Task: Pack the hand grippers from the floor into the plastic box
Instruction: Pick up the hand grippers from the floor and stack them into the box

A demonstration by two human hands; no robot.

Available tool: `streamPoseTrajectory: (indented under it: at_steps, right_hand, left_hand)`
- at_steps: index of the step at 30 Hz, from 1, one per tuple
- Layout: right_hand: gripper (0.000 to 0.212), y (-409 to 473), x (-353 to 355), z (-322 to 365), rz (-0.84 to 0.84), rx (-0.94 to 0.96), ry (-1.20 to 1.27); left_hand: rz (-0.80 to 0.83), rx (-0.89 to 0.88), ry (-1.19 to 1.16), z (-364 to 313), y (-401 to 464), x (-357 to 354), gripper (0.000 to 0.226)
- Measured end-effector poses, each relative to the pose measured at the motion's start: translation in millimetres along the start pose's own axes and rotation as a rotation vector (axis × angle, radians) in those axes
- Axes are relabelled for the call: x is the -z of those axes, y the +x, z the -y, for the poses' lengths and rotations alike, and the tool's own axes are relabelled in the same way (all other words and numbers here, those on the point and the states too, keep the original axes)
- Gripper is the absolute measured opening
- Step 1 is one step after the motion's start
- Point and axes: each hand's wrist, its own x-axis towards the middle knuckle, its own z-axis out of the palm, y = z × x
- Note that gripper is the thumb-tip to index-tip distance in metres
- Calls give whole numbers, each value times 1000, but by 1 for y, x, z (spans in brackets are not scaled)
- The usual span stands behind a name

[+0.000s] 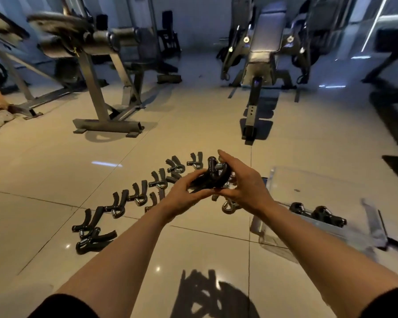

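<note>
Both hands meet above the floor (55, 168), left hand (184, 193) and right hand (244, 184) curled around a bunch of hand grippers (213, 176), left of the plastic box (274, 228)

Bare floor (55, 171) lies open to the left and in front of the forearms. A curved row of hand grippers (115, 204) crosses the middle ground — packed close, several touching. On the right the plastic box (319, 180) stands open-topped, two grippers (317, 214) lying at its near side, the far part free. Farther back, a weight bench (260, 72) and a machine frame (106, 88) stand well apart — a floor lane between.
</note>
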Motion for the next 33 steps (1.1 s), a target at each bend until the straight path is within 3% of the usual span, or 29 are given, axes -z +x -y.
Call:
streamPoseTrajectory:
  at_steps: [5,9,13,17,20,24,29,33]
  right_hand:
    - [69,-22,87,-15,-115,-16,-51]
    - [62,-39,147,-36,-214,-52,-130]
    - [55,-41,180,-51,-323,-77,-194]
    - [49,-37,185,-69,-385,-125,-215]
    - [52,-36,190,-94,-423,-190,-207]
    - [73,-41,207,-128,-313,-309,-250]
    - [83,-52,218,-167,-93,-421,-385]
    - [58,-51,210,-201,-88,-466,-572]
  left_hand:
    - [149,-117,-23,-69,29,-52,56]
    - [152,-270,21,-109,56,-101,60]
    - [30,-406,3,-132,76,-142,74]
    - [-154,-616,221,-134,98,-166,83]
    - [-169,-728,280,-134,113,-188,84]
    - [-13,-601,7,-122,134,-211,80]
    - [175,-401,-265,-119,165,-226,66]
    - [293,-268,-374,-104,196,-238,63]
